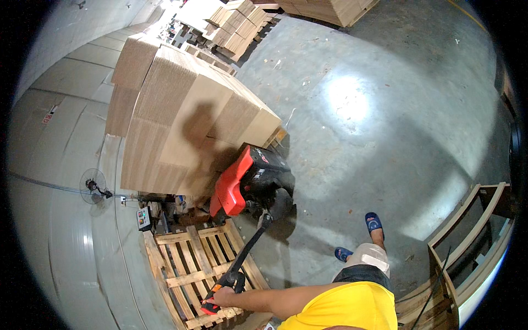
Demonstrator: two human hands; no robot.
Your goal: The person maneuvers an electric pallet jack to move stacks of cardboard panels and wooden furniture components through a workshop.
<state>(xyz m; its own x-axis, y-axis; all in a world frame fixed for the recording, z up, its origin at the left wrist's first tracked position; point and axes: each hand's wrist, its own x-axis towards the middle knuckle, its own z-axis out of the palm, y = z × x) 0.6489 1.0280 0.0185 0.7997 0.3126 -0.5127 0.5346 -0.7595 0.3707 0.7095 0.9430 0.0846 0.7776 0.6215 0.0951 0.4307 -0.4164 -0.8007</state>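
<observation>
My left hand [223, 297] is closed around the grip at the end of a pallet truck's long black handle [248, 248]. The control head [210, 306] at that end has red and orange parts. From there the handle slopes up to the red and black body of the electric pallet truck [231, 184]. Beyond the truck stands a tall stack of brown cardboard boxes [181, 110], with a pallet edge showing at its right corner. The truck's forks are hidden. My right hand is out of view.
A wooden pallet [190, 264] lies left of the handle. A grey wall [71, 231] with a fan [92, 185] and a small control box [144, 218] runs along the left. A wooden frame [467, 220] stands at right. More boxes [236, 27] sit farther off on the concrete floor [341, 165].
</observation>
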